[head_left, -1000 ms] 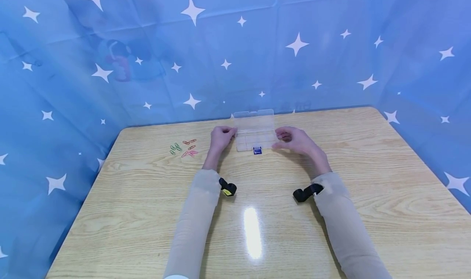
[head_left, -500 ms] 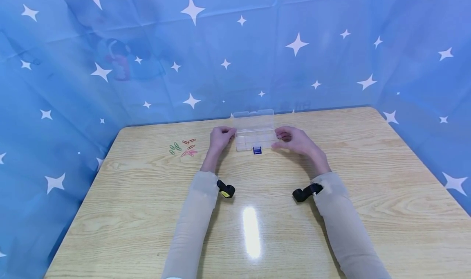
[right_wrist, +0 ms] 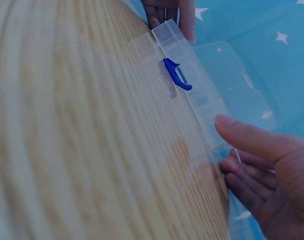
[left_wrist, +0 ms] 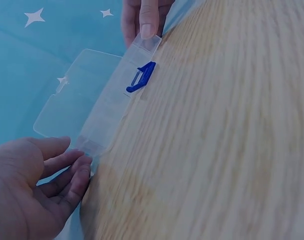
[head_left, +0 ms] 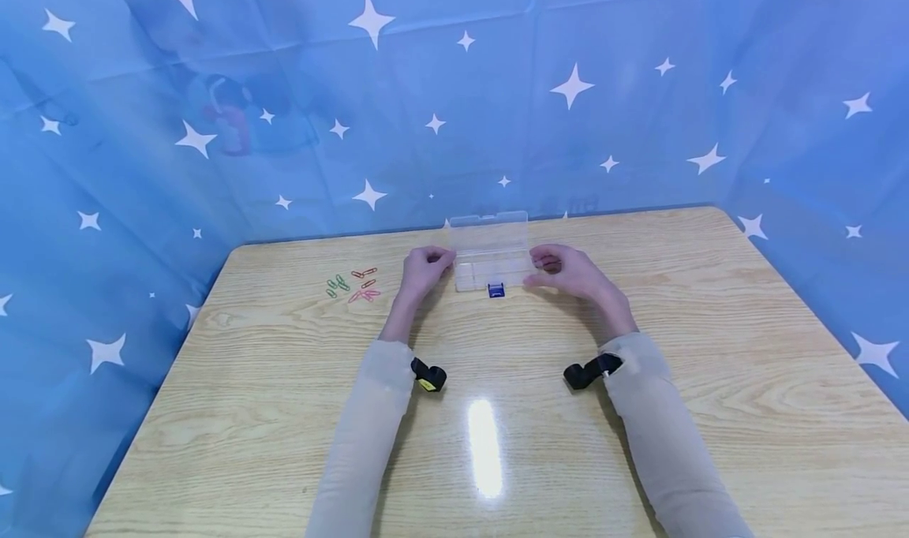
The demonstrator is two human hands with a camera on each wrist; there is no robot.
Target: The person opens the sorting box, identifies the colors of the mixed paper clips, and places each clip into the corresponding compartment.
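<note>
A clear plastic compartment box lies near the table's back edge, its transparent lid raised and tilted back. On its front side a blue latch hangs unfastened. My left hand holds the box's left end, the fingertips right at its edge. My right hand grips the opposite end. Its thumb presses the front corner, and the other fingers are curled around the side. In both wrist views the blue latch sticks out toward the table's front.
Left of the box lie several green paper clips, a few red ones and some pink ones. A blue star-patterned cloth hangs behind the wooden table. Each sleeve carries a black wrist camera.
My left forearm has shifted slightly to the left and toward me, while the left fingers stay at the box. The right hand and the box look unmoved.
</note>
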